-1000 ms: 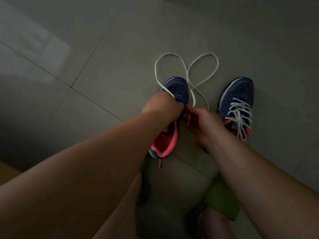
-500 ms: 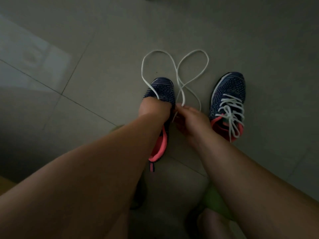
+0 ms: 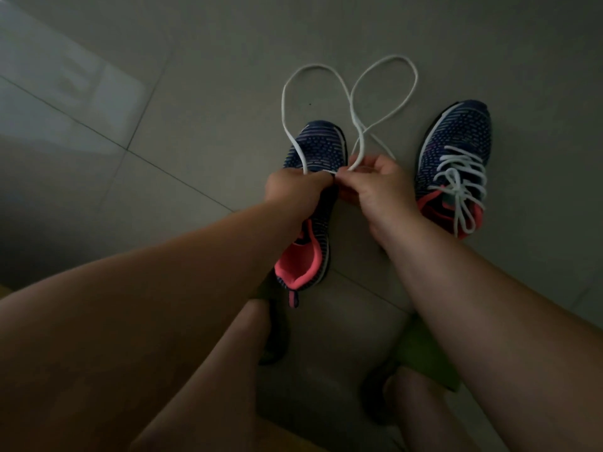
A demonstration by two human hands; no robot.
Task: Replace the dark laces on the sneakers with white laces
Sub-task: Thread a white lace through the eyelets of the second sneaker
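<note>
Looping twice beyond the navy sneaker (image 3: 321, 148), the white lace (image 3: 352, 102) is pinched by both hands' grip.

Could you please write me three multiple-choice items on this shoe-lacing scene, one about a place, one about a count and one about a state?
1. Where does the loose white lace lie?
A. looped on the floor beyond the toe of the left sneaker
B. coiled inside the right sneaker
C. draped over a forearm

2. How many sneakers already carry a threaded white lace?
A. none
B. one
C. two

3. What are the two hands doing?
A. resting flat on the floor
B. both pinching the lace
C. only one touches the lace

Answers:
1 A, two loops spread on the tiled floor past the left sneaker.
2 B, only the right sneaker shows laces across its top.
3 B, the left hand and the right hand meet over the left sneaker, fingers closed on the lace.
</note>
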